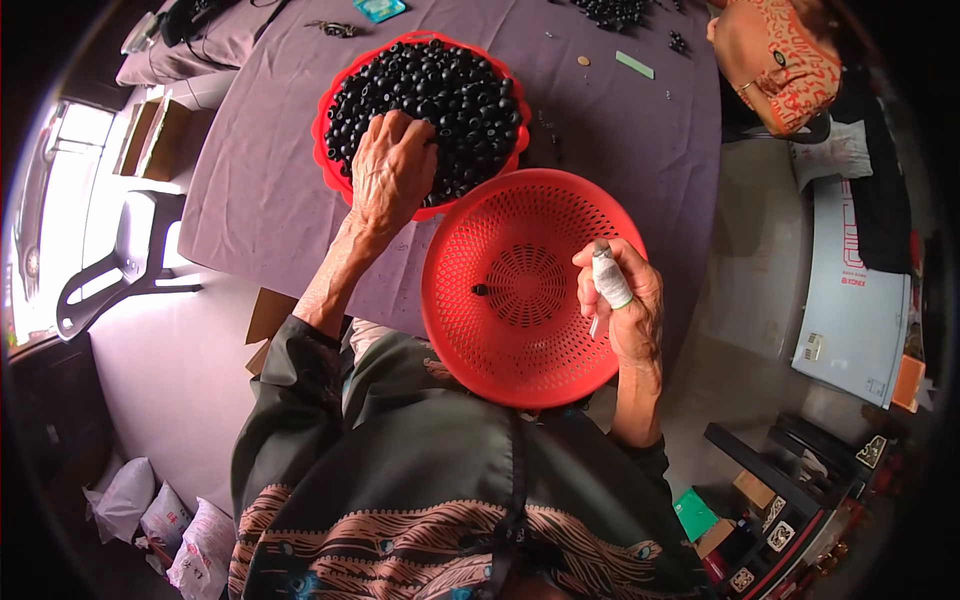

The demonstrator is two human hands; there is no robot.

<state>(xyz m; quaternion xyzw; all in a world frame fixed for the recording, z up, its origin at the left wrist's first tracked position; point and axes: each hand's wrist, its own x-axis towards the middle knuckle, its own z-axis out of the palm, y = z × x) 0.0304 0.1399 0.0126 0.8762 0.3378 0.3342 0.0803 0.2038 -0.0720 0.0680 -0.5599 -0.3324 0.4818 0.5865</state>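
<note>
Fingers (pixel 385 130) of the left hand (pixel 385 180) are bent down onto a heap of black beads (pixel 460 100), touching it; their tips are hidden, so whether they pinch any I cannot tell. Those of the right hand (pixel 632 300) are curled inward above the right side of a red colander (pixel 445 330). A white wrapping (pixel 611 277) with a green edge runs along a digit there, and a thin pale piece (pixel 597 326) pokes out below; whether the hand grips it I cannot tell.

Round and apparently plastic, the colander has small holes up its sloping wall and rings of slots across its base. It reaches over the near edge of the surface (pixel 260 200), which is covered in creased purple-grey cloth. 1 black bead (pixel 479 290) lies inside, left of the base's centre.

Just beyond it, to the left, 1 red basin (pixel 322 140) with a scalloped rim holds the heap: too many beads to count, small, smooth and rounded, many showing a hole. 1 further pile of dark beads (pixel 610 12) lies at the far side of the surface, nearer than which are 1 flat green strip (pixel 635 65) and 1 small tan disc (pixel 583 61).
</note>
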